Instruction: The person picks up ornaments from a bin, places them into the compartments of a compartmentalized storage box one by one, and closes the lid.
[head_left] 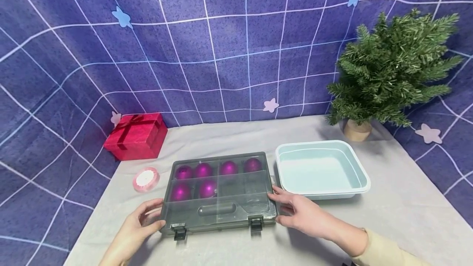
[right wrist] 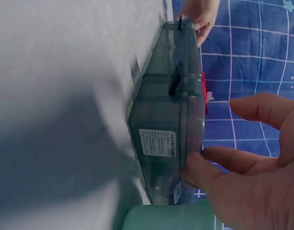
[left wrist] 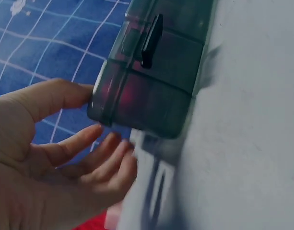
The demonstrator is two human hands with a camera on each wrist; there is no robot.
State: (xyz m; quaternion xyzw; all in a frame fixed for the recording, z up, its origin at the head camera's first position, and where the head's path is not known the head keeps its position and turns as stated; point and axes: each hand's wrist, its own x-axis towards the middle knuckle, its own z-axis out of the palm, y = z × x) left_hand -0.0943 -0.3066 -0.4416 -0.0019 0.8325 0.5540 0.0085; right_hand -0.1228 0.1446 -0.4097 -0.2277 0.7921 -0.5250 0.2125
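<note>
A grey see-through plastic storage box (head_left: 236, 188) lies on the table with its lid down. Several shiny purple balls (head_left: 208, 188) show through the lid, in divided compartments. Both black latches (head_left: 256, 223) on the front edge stick outward. My left hand (head_left: 137, 225) is at the box's front left corner, its thumb by the lid's edge and its fingers spread and slightly bent. At the right side, my right hand (head_left: 301, 212) touches the wall with its fingertips. In the right wrist view a white label (right wrist: 157, 143) shows on that side.
A pale blue tray (head_left: 321, 195) stands right of the box, close to the right hand. Behind it is a small artificial fir tree (head_left: 395, 69) on a wooden base. On the left are a red gift box (head_left: 136, 136) and a pink ribbon roll (head_left: 145, 180).
</note>
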